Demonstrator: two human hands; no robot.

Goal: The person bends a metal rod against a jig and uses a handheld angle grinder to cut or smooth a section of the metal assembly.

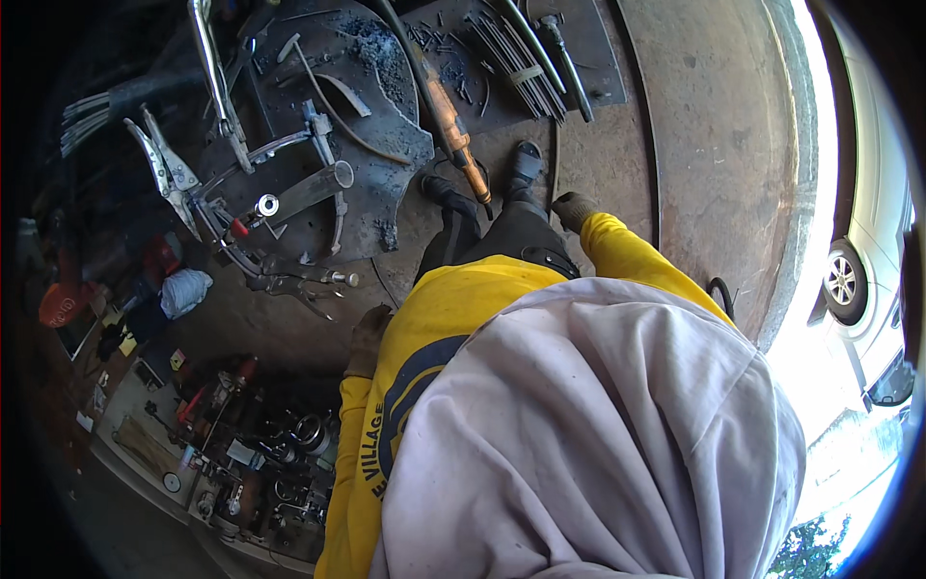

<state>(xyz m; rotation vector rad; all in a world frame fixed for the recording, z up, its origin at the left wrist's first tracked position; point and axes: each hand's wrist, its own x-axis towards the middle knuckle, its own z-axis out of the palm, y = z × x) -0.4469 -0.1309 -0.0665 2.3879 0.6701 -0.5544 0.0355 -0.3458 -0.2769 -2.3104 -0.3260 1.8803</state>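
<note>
Left hand: one, in shadow at the person's left side; finger spread and hold cannot be told. Right hand: one, beside the right thigh, fingers loosely curled; whether anything is held cannot be told.
Tool, orange-handled: one, slanting past the right edge of the table, tip toward the person's legs, apart from both hands.
Frame, bent metal: one, over the table's left part, reaching its near edge.
Locking pliers: silver, on the frame's left side.
Strip, curved metal: one, near the table's middle.
Rods: one tied bundle, at the near edge of the dark metal plate.
</note>
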